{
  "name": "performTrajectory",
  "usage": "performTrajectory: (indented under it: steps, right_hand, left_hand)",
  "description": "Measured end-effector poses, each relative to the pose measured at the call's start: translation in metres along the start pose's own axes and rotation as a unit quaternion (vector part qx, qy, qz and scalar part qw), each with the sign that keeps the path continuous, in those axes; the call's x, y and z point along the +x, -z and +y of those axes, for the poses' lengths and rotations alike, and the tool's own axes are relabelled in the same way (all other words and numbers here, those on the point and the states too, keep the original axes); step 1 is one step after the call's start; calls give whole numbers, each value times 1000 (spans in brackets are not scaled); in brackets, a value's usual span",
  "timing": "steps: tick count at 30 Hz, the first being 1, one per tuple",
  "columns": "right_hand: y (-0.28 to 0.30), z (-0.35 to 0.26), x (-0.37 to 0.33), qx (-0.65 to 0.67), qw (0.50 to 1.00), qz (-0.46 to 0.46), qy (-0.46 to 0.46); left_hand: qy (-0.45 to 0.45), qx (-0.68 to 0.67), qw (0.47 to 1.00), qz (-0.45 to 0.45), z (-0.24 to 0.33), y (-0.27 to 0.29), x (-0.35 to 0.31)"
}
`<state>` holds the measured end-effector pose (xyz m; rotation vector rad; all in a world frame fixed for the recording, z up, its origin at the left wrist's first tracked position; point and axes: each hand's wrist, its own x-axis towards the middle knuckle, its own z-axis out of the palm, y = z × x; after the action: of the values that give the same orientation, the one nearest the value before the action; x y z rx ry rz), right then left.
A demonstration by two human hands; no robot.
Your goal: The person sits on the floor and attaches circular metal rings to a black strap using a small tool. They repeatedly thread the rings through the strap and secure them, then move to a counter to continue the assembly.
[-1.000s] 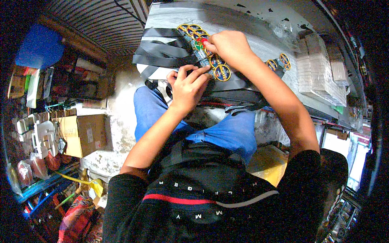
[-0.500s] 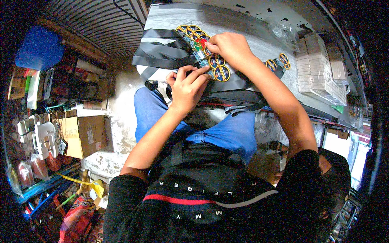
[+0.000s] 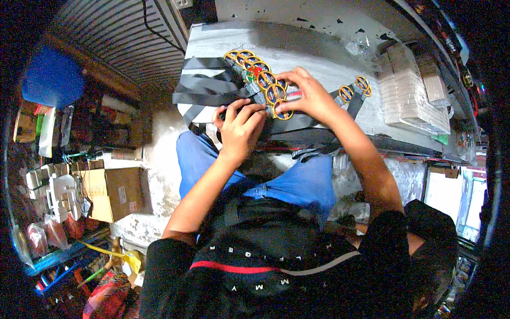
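Note:
Round medals (image 3: 283,110) with yellow rims and dark centres lie overlapped in a slanting row on the grey table. Black ribbons (image 3: 207,98) run from them to the left. A small red and green piece (image 3: 255,72) shows partway up the row. My left hand (image 3: 241,125) is closed over the ribbons by the near end, its bent fingertips at the medals' left side. From the right, my right hand (image 3: 313,98) grips the edges of the nearest medals between thumb and fingers. A small red and white piece (image 3: 294,95) shows between them, its kind unclear.
Two more medals (image 3: 346,93) on dark ribbon lie to the right. Stacked white boxes (image 3: 406,98) stand at the table's right, near clear plastic wrap (image 3: 358,45). A cardboard box (image 3: 114,194) and a blue container (image 3: 53,77) are at the left.
My right hand has come down the row from its middle to the right side of the near end. My left hand stays by the ribbons. The whole view has shifted slightly.

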<state>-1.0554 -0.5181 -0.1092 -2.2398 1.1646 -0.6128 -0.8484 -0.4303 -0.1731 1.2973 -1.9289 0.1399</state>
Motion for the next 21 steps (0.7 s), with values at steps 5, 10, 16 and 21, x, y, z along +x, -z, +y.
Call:
performTrajectory:
  steps: [5,10,16,21]
  right_hand:
    - [-18,25,-12,42,997,41,45]
    - [-13,12,1,405,909,-46,-88]
    - [44,-60,7,256,955,43,147]
    - [109,-91,-38,438,888,2,142]
  left_hand:
    - [-1,-15,1000,-14,-3,-2,1]
    - [34,-28,999,21,7,6,14]
    - [111,-155,981,23,36,44,81]
    - [104,-388,897,-187,70,94,92]
